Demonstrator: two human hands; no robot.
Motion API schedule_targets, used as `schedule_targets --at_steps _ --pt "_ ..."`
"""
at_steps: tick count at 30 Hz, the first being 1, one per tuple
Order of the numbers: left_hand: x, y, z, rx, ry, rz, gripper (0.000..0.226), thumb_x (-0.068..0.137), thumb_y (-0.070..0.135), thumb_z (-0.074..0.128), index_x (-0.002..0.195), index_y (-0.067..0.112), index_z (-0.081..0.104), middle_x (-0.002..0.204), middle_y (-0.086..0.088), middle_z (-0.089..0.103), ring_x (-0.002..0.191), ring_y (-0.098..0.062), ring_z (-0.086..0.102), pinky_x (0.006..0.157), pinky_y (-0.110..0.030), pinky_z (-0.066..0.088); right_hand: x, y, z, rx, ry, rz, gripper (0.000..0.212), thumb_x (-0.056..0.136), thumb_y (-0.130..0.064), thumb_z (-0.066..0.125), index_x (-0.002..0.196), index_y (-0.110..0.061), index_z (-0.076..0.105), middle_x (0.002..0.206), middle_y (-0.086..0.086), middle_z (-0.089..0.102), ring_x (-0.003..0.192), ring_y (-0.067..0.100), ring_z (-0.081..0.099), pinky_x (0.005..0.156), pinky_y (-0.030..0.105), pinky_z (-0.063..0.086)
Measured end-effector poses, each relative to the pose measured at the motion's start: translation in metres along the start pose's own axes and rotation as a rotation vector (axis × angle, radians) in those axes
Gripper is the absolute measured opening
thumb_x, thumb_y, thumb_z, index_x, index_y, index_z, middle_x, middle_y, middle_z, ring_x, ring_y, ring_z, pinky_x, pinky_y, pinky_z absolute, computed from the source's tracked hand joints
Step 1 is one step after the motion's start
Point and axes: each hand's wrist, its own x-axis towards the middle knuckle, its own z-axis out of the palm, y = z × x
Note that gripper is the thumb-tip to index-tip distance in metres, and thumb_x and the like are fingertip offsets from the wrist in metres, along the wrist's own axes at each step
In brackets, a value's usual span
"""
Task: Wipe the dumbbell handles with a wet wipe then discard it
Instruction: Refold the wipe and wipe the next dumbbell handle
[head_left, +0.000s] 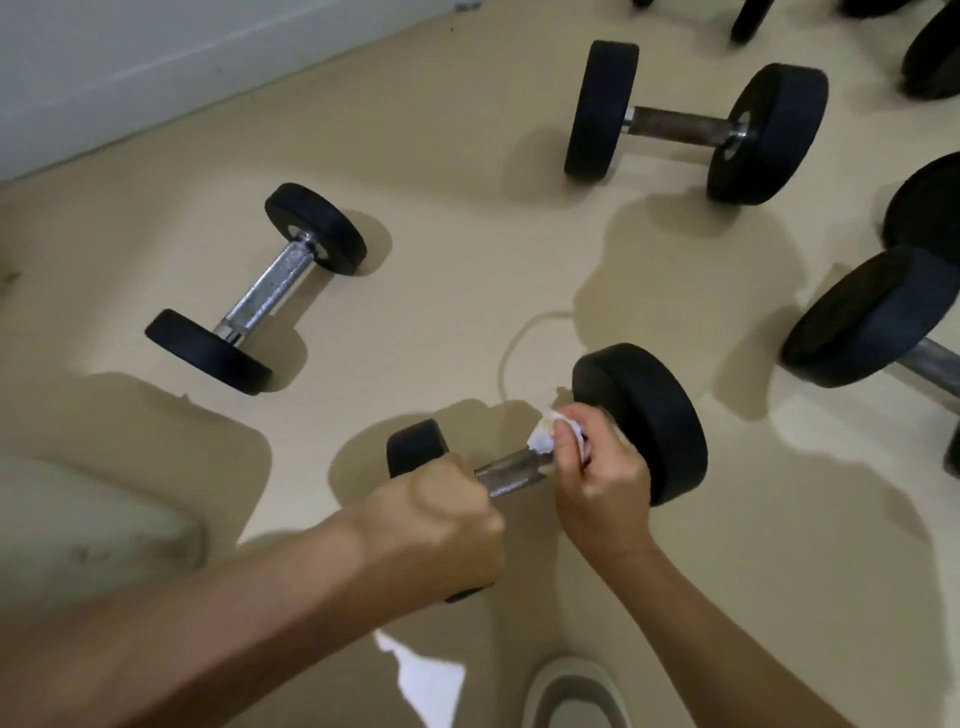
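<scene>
Floor (441, 260): other dumbbells (260, 286) lie well apart.
Dumbbell (654, 421), nearest: step in hand is wiping its handle (511, 470).
Left hand (441, 525): curled round the handle's left end, steadying.
Right hand (602, 478): pinches wipe (540, 439) against the handle beside the right head.
Next, likely: stroke across the bare middle.

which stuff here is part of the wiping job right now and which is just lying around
In use: wet wipe, held dumbbell, left hand gripping it, right hand wiping.
Lying about: small dumbbell, far dumbbell, right-edge dumbbell, pale cord, shoe.
</scene>
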Motion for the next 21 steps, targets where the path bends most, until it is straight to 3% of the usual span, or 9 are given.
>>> schedule_targets --at_steps 3,5,7,9,12,14,16,18,21 --pt "-0.006 0.026 -0.011 -0.256 0.114 -0.101 0.026 0.048 0.023 0.072 0.040 0.018 0.048 0.038 0.006 0.036 0.038 -0.013 0.027 0.046 -0.017 0.026 0.015 0.001 -0.003 -0.046 -0.094 -0.007 0.017 0.094 -0.025 0.052 0.091 -0.016 0.066 0.074 -0.007 0.065 0.066 0.007 0.056 0.062 0.021 0.044" --pt "-0.011 0.028 -0.014 -0.310 0.112 -0.068 0.016 0.051 0.017 0.071 0.054 0.020 0.056 0.048 0.004 0.050 0.041 -0.018 0.045 0.045 -0.022 0.043 0.022 -0.003 -0.007 -0.020 -0.172 0.011 0.012 0.092 -0.024 0.058 0.087 -0.018 0.067 0.075 -0.010 0.063 0.072 0.006 0.056 0.065 0.018 0.043" --pt "-0.026 0.018 -0.020 -0.407 0.083 -0.061 0.018 0.062 0.018 0.056 0.078 0.023 0.059 0.073 0.003 0.061 0.064 -0.025 0.059 0.059 -0.033 0.052 0.017 -0.006 -0.012 0.059 -0.205 -0.010 0.010 0.091 -0.021 0.060 0.083 -0.020 0.067 0.082 -0.009 0.058 0.076 0.006 0.056 0.070 0.019 0.045" --pt "-0.039 0.009 -0.026 -0.528 0.123 -0.114 0.034 0.066 0.029 0.045 0.096 0.029 0.061 0.093 0.008 0.064 0.086 -0.022 0.060 0.073 -0.034 0.051 -0.003 -0.006 -0.012 0.080 -0.167 -0.069 0.013 0.090 -0.020 0.057 0.086 -0.022 0.069 0.090 -0.007 0.054 0.077 0.008 0.057 0.071 0.018 0.045" --pt "-0.045 0.009 -0.020 -0.667 0.212 -0.167 0.051 0.064 0.041 0.056 0.114 0.031 0.060 0.112 0.011 0.060 0.102 -0.016 0.053 0.088 -0.024 0.044 -0.018 -0.007 -0.006 0.053 -0.088 -0.032 0.020 0.089 -0.017 0.055 0.095 -0.015 0.073 0.095 -0.009 0.056 0.076 0.005 0.056 0.066 0.013 0.044" --pt "-0.046 0.009 -0.012 -0.681 0.214 -0.192 0.062 0.063 0.048 0.065 0.122 0.033 0.056 0.123 0.010 0.053 0.111 -0.013 0.046 0.095 -0.019 0.036 -0.016 -0.012 0.002 0.084 -0.056 0.013 0.016 0.085 -0.007 0.059 0.089 -0.010 0.073 0.091 0.000 0.062 0.073 0.007 0.057 0.064 0.016 0.046" --pt "-0.045 0.010 -0.008 -0.827 0.285 -0.271 0.064 0.062 0.051 0.069 0.122 0.035 0.055 0.127 0.012 0.050 0.117 -0.008 0.042 0.100 -0.019 0.034 -0.019 -0.022 0.009 0.063 -0.176 -0.057 0.017 0.081 -0.003 0.056 0.076 -0.008 0.071 0.078 0.004 0.062 0.065 0.011 0.057 0.059 0.026 0.049" --pt "-0.044 0.012 -0.013 -1.069 0.391 -0.402 0.050 0.066 0.046 0.064 0.115 0.036 0.056 0.122 0.015 0.051 0.117 -0.003 0.044 0.099 -0.017 0.034 -0.028 -0.031 0.009 0.030 -0.364 -0.259 0.019 0.081 -0.008 0.052 0.070 -0.007 0.068 0.067 0.004 0.059 0.058 0.018 0.055 0.050 0.033 0.047" --pt "-0.044 0.014 -0.013 -1.075 0.431 -0.528 0.036 0.070 0.039 0.052 0.106 0.033 0.054 0.109 0.017 0.053 0.108 -0.002 0.046 0.090 -0.014 0.036 0.003 -0.023 -0.001 -0.013 -0.513 -0.334 0.025 0.082 -0.010 0.047 0.079 -0.004 0.071 0.075 0.009 0.063 0.071 0.022 0.058 0.063 0.034 0.048"
